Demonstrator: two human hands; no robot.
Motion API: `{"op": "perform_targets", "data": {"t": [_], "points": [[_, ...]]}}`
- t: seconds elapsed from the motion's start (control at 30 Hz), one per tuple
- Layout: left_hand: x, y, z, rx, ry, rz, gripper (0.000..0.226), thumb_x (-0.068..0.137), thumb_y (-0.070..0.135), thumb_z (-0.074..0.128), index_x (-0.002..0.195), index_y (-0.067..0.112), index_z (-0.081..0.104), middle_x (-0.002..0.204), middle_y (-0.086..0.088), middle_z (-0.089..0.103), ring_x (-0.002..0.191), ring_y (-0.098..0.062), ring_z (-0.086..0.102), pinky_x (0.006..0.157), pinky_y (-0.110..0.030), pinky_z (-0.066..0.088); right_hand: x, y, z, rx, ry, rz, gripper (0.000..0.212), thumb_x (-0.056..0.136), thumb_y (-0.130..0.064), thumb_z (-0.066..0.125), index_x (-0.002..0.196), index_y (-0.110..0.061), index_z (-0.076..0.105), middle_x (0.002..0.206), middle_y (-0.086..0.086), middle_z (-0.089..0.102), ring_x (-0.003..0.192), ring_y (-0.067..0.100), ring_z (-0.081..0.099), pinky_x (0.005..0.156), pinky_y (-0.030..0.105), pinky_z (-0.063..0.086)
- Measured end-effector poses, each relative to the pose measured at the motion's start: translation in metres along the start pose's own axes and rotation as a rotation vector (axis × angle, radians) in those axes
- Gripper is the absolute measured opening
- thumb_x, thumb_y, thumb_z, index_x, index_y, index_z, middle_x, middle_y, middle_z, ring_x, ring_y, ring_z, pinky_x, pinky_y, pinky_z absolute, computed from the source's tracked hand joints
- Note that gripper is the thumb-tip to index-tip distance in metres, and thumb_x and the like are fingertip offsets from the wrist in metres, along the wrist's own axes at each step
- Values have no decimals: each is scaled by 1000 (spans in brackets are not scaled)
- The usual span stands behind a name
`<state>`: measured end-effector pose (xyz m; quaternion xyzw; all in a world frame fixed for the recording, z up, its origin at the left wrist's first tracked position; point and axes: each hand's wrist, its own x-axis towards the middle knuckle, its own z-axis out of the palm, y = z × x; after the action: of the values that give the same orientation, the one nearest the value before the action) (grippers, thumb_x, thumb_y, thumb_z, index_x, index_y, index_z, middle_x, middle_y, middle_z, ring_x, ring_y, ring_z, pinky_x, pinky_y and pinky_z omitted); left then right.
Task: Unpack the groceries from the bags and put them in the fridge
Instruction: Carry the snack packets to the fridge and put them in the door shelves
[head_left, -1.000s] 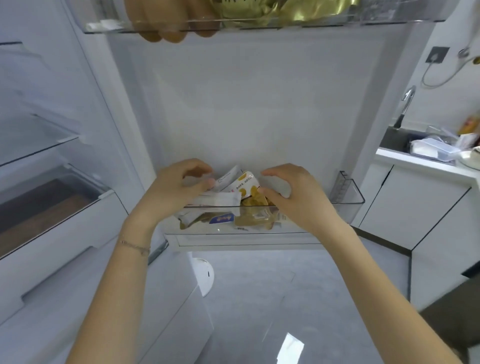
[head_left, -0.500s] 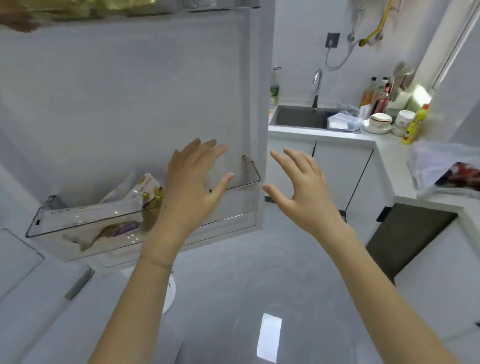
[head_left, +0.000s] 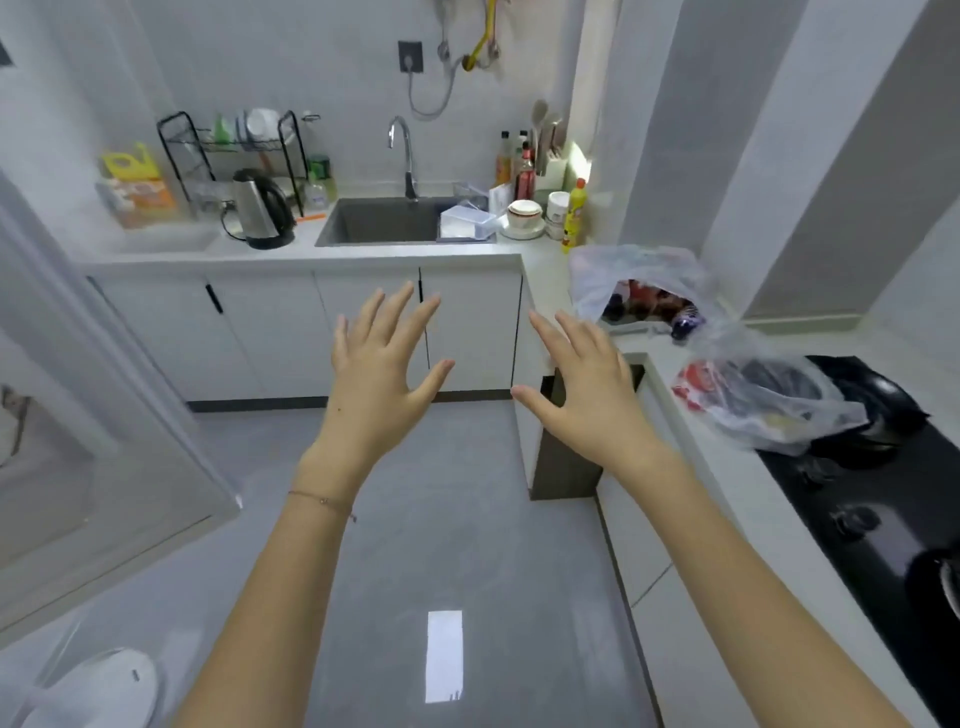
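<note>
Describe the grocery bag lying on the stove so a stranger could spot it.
Find the black stove in the right-hand counter. The bag is the clear plastic one draped over its far edge, red packet showing inside. The other bag sits farther back, off the stove.

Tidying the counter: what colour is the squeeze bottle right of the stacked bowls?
The squeeze bottle is yellow with a red cap, in the head view.

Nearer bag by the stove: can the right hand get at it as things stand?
Probably yes. The right hand is open and empty, with only open air between it and the nearer bag, which lies partly on the stove to the hand's right. Nothing covers the bag.
</note>
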<state>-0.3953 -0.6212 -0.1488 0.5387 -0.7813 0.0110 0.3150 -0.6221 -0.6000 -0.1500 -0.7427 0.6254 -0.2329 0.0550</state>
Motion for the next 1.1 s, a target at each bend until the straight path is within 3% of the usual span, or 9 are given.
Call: {"op": "perform_targets", "data": {"t": [0.2,0.43,0.87,1.1], "points": [[65,58,95,-40,-196,100,63,95,49,48,152,33,24,162,3,16,150,-22,4,120,-51,-3,-4,101,-28,-60,13,200,75,92,-56,47,152,-40,6,162,-2,9,148,24,3,119,46,5],[139,112,188,-133,-300,270,62,96,50,47,152,34,23,163,4,11,150,-22,0,119,-51,-4,11,193,-33,-59,34,417,74,91,-56,49,152,-39,9,161,-3,9,148,24,0,120,47,9],[279,161,335,-250,-499,551,62,96,51,48,151,34,27,162,5,12,150,-22,0,119,-49,-5,79,306,-22,-28,150,750,80,91,-53,54,154,-36,7,161,-3,12,148,20,4,117,45,12],[305,203,408,-263,-619,673,77,83,66,18,151,32,29,162,2,14,150,-26,4,117,-53,0,83,365,-23,-22,144,871,77,94,-49,52,154,-35,6,161,-2,13,148,20,5,118,43,12]]}}
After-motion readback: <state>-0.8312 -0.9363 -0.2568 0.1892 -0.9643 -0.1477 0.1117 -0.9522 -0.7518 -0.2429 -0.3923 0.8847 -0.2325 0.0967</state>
